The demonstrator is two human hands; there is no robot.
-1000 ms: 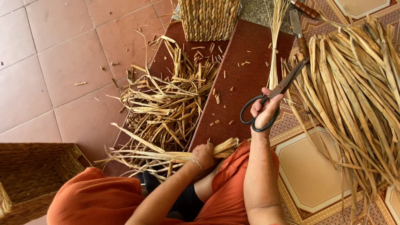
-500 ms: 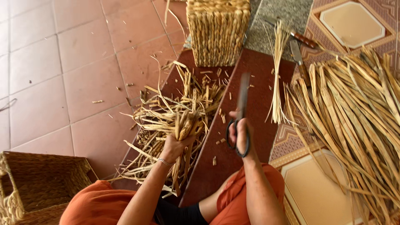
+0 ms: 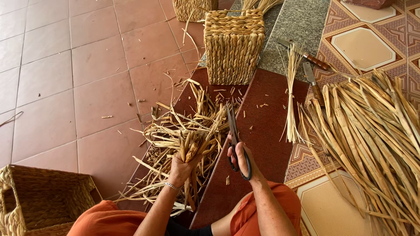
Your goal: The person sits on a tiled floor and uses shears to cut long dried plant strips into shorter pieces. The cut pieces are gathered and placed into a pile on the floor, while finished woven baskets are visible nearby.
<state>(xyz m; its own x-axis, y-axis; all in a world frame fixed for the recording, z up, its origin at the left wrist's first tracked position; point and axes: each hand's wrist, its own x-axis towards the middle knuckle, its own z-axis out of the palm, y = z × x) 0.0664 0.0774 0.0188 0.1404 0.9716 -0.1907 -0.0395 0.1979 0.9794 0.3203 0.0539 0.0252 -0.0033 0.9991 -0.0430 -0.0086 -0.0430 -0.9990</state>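
Observation:
My left hand (image 3: pixel 181 168) grips a small bunch of dried straw strips (image 3: pixel 192 146) and holds it upright over a loose pile of straw trimmings (image 3: pixel 181 131) on the dark red step. Just to its right, my right hand (image 3: pixel 244 161) holds black-handled scissors (image 3: pixel 234 140), blades pointing up and close to the top of the bunch. My knees in orange cloth show at the bottom.
A tall woven basket (image 3: pixel 233 46) stands ahead on the step (image 3: pixel 267 131). A low woven basket (image 3: pixel 39 203) sits at bottom left. A large heap of long straw leaves (image 3: pixel 372 140) lies at right, beside a thin straw bundle (image 3: pixel 291 96) and two knives (image 3: pixel 308 65).
My left hand lifted the straw bunch from my lap to over the trimmings pile. My right hand brought the scissors in from the right, blades now upright beside the bunch.

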